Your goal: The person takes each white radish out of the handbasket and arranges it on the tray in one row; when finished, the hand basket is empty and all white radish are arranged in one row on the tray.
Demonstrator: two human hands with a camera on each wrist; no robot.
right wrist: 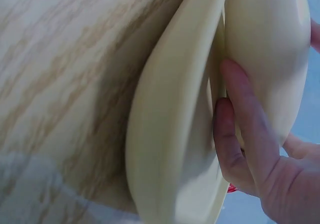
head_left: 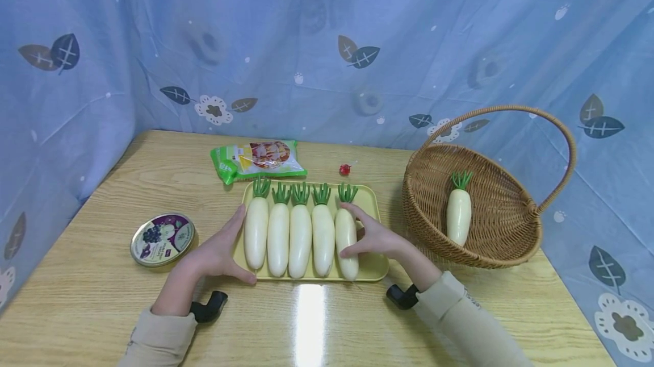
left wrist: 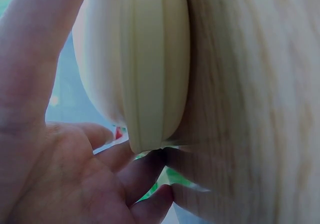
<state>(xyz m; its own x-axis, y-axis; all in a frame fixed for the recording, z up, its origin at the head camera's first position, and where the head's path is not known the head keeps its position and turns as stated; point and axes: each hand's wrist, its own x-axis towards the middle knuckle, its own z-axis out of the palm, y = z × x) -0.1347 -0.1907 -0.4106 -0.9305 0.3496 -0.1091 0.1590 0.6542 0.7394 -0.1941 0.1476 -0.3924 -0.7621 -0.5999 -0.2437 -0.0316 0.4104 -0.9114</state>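
Observation:
Several white radishes (head_left: 300, 241) with green tops lie side by side in a pale yellow rectangular tray (head_left: 377, 262). At the right end of the row, my right hand (head_left: 375, 237) grips the last white radish (head_left: 346, 236), thumb on its near part and fingers near its green top. In the right wrist view, fingers (right wrist: 250, 119) lie along that radish, inside the tray's rim (right wrist: 165, 124). My left hand (head_left: 217, 250) rests against the tray's left end, fingers spread along the side and thumb at the near corner. The left wrist view shows its fingertips at the tray's edge (left wrist: 150, 74).
A brown wicker basket (head_left: 511, 230) with a tall handle stands at the right, one white radish (head_left: 459, 216) inside. Behind the tray lie a green-and-white food packet (head_left: 260, 159) and a small red item (head_left: 344, 169). A round tin (head_left: 162, 239) sits at the left.

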